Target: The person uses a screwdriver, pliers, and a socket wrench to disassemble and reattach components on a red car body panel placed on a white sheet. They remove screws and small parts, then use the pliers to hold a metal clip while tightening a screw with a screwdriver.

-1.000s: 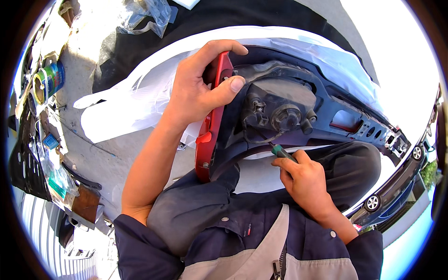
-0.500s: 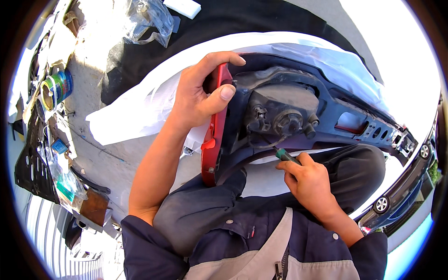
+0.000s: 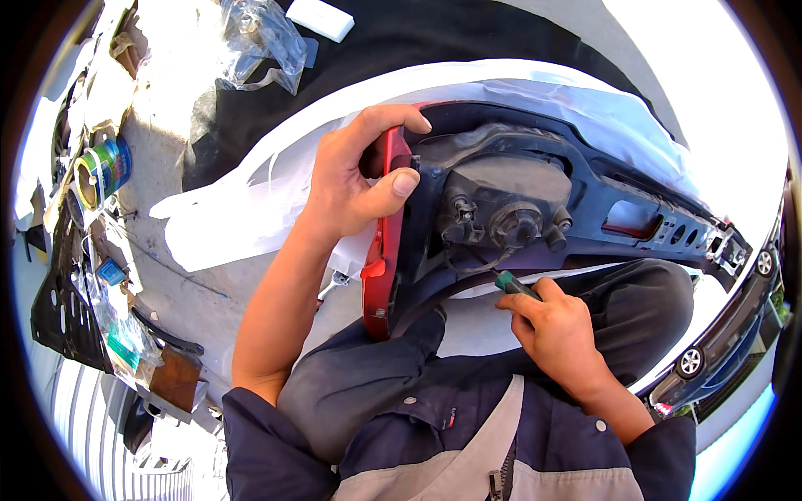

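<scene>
A red car bumper (image 3: 386,267), seen from its black inner side, leans across my lap. My left hand (image 3: 359,171) is closed round its upright red end, fingers on the far side and thumb on the near side. Fixed to the inside is a dusty black lamp unit (image 3: 501,196) with a round cap and a looped cable (image 3: 472,269) below it. My right hand (image 3: 555,326) grips a screwdriver (image 3: 516,285) by its dark green handle. The screwdriver points up and left toward the cable loop; its tip is hard to make out.
White sheeting (image 3: 242,200) lies under the bumper, over a black mat (image 3: 443,33). At left are a green-blue can (image 3: 104,173), a clear plastic bag (image 3: 267,50) and scattered parts. A ratchet-like metal tool (image 3: 334,282) lies behind my left forearm. A dark car (image 3: 710,342) stands at right.
The whole view has shifted slightly, with things at left appearing a little lower. Both hands keep their grips; the screwdriver has drawn back slightly from the cable loop.
</scene>
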Demonstrator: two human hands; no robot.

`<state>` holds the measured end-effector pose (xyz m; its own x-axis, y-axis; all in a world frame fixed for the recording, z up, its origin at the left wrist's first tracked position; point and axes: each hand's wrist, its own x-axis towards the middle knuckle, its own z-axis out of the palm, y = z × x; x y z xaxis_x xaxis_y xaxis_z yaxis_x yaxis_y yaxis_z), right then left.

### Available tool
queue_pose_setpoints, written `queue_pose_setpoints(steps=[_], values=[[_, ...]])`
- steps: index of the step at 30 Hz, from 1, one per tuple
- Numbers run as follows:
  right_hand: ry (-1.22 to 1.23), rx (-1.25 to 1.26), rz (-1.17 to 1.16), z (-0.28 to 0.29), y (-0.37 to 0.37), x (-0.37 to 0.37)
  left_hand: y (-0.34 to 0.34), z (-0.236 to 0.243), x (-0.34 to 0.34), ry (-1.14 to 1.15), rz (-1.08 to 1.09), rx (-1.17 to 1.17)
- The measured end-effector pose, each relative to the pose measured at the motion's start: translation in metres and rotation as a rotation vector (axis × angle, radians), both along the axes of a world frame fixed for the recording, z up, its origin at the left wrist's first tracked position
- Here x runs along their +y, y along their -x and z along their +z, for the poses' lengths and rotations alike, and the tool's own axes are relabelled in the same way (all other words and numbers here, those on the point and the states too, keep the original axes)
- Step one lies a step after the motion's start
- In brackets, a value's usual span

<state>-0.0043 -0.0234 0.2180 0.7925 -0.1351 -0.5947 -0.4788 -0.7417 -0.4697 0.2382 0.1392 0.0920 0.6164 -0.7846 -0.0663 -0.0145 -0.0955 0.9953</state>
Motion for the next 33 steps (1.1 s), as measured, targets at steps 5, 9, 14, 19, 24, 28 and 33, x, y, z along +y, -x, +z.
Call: queue_pose_setpoints(steps=[5,9,14,19,24,28,33], values=[[-0.016,-0.005,-0.014,-0.002,0.000,0.000,-0.004,-0.003,0.005,0.057,-0.056,0.095],[-0.020,0.012,-0.014,0.000,0.001,-0.002,-0.006,0.000,0.002,0.000,-0.073,0.064],[-0.033,-0.001,0.026,0.000,-0.003,-0.012,0.002,0.003,-0.005,0.011,0.040,-0.016],[-0.022,-0.034,0.020,-0.002,0.002,-0.010,0.005,0.002,-0.002,-0.028,0.061,-0.021],[0.018,-0.024,0.010,0.001,0.007,0.001,0.000,0.010,0.006,-0.054,-0.004,0.062],[0.001,-0.038,-0.032,-0.001,0.013,0.003,0.004,0.013,0.013,-0.089,-0.037,0.158],[-0.016,-0.086,-0.055,-0.001,0.020,0.008,0.015,0.011,0.011,-0.047,0.027,0.009]])
